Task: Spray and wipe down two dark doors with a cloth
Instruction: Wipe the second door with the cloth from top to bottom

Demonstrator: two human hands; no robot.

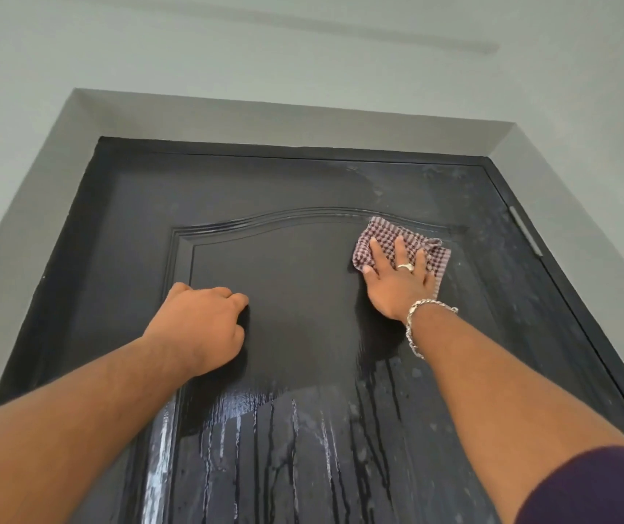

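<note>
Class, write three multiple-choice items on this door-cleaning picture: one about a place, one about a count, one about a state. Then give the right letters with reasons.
1. Where does the checked maroon-and-white cloth lie on the dark panelled door?
A. upper right of the arched panel
B. on the door's lower left corner
C. on the grey wall

2. How many rings show on the right hand?
A. none
B. one
C. three

3. How does the left hand meet the door?
A. flat, fingers spread
B. fingers curled, holding nothing
C. gripping a spray bottle

Answers: 1 A, the cloth sits under the arch's right end. 2 B, a single ring shows on one finger. 3 B, the knuckles are bent against the panel, with no object visible.
</note>
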